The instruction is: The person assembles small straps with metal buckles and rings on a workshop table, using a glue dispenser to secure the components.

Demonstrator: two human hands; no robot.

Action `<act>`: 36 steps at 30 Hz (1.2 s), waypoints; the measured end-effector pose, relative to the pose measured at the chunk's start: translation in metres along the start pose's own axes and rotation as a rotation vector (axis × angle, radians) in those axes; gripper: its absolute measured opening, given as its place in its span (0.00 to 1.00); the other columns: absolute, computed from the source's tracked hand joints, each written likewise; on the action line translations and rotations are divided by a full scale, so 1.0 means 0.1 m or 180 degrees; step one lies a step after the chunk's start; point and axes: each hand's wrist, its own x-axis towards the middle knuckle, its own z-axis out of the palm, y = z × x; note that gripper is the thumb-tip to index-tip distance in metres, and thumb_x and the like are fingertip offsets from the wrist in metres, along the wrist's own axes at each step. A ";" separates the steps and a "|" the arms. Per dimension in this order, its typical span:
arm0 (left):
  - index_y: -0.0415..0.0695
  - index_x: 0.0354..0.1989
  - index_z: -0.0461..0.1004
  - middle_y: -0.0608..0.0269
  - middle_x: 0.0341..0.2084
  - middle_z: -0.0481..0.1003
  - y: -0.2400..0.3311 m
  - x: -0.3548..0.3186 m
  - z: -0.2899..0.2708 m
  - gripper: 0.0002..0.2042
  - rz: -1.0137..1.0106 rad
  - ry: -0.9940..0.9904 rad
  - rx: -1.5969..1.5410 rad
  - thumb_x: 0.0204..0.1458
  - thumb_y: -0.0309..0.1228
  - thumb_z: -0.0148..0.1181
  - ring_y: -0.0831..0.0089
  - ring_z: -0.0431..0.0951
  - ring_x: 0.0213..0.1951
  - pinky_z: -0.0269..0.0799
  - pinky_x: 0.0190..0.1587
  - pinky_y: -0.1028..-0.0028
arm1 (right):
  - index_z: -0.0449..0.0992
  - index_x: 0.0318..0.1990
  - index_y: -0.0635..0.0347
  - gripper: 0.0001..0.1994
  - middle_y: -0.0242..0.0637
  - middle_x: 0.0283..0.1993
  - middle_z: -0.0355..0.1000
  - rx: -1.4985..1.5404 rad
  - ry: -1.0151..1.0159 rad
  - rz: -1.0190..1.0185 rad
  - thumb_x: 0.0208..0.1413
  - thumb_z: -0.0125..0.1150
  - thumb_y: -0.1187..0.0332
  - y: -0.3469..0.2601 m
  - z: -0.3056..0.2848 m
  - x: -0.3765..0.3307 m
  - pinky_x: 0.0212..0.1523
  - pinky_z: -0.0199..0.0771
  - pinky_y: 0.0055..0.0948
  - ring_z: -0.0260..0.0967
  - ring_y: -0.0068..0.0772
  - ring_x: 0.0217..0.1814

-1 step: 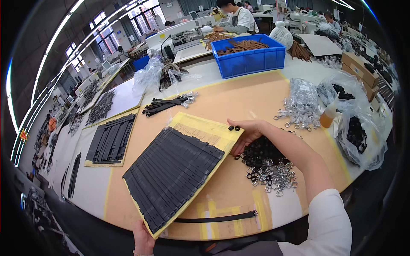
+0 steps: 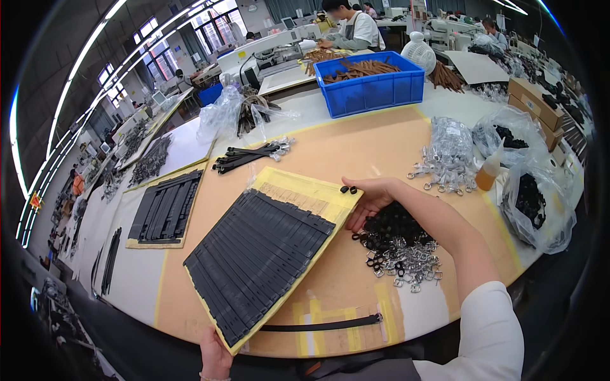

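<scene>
Between both hands, held a yellow board (image 2: 304, 193) loaded with rows of dark strips (image 2: 257, 257), tilted off the tan mat (image 2: 356, 149), probably so the strips stayed in order while carried as one; gripped at the near corner by the left hand (image 2: 215, 357), fingers curled under the edge, thumb side hidden; pinched at the far corner by the right hand (image 2: 372, 198), fingers closed loosely over the rim, just beside two small black loops (image 2: 348, 189); directly under the right wrist, lay a heap of black rings and silver buckles (image 2: 397, 249), likely kept within easy reach; beyond the right hand, sat a bag of metal clips (image 2: 448, 152) and a blue crate (image 2: 372, 86); near the left hand, lay a single black strap (image 2: 321, 326).
</scene>
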 end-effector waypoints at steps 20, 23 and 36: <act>0.38 0.57 0.67 0.50 0.55 0.75 -0.56 0.14 0.81 0.20 -0.0687 -0.0016 0.0214 0.67 0.37 0.36 0.56 0.78 0.55 0.78 0.54 0.51 | 0.78 0.47 0.67 0.21 0.58 0.46 0.78 -0.1878 0.4432 -0.1994 0.62 0.60 0.54 -0.11 -0.55 0.49 0.53 0.75 0.42 0.76 0.56 0.52; 0.37 0.57 0.67 0.49 0.54 0.75 -0.57 0.24 0.92 0.20 -0.0780 -0.0082 0.0162 0.68 0.38 0.35 0.54 0.78 0.55 0.78 0.54 0.51 | 0.78 0.45 0.69 0.19 0.59 0.44 0.78 -0.1584 0.4704 -0.2329 0.63 0.58 0.57 -0.27 -0.72 0.76 0.53 0.75 0.44 0.77 0.57 0.50; 0.40 0.61 0.67 0.52 0.58 0.74 -0.83 0.52 1.46 0.21 -0.1449 -0.0417 0.0034 0.71 0.43 0.40 0.54 0.75 0.59 0.73 0.61 0.51 | 0.78 0.51 0.60 0.15 0.45 0.45 0.80 -0.1775 0.4888 -0.2062 0.67 0.56 0.59 -0.26 -2.21 -0.15 0.48 0.75 0.38 0.78 0.41 0.47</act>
